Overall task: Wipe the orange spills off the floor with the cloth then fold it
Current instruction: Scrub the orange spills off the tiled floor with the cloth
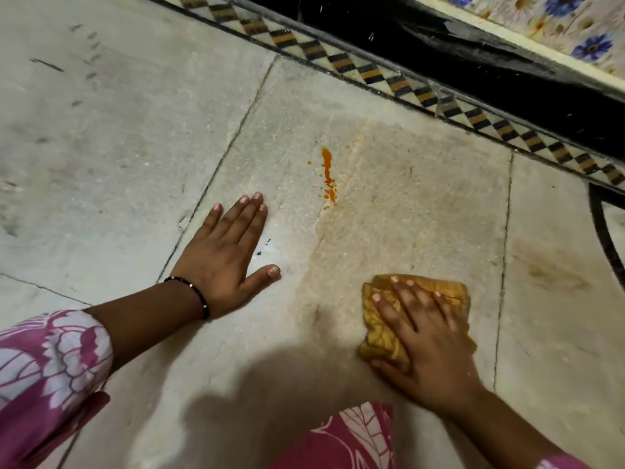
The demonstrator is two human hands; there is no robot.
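An orange spill (328,176) streaks the pale stone floor (135,147), with small droplets around it. A faint wet orange smear spreads over the tile to its right and below it. My right hand (424,336) lies flat with spread fingers on a bunched orange-yellow cloth (382,336), pressing it to the floor below and right of the spill. My left hand (225,255) rests flat on the floor, fingers straight, just left of the spill, with a dark beaded bracelet at the wrist.
A patterned black, orange and white tile border (406,86) runs diagonally at the back, with a dark strip and a floral tiled wall (568,25) behind it. A black curved inlay (605,238) marks the floor at far right. Pink floral clothing (351,441) shows at the bottom.
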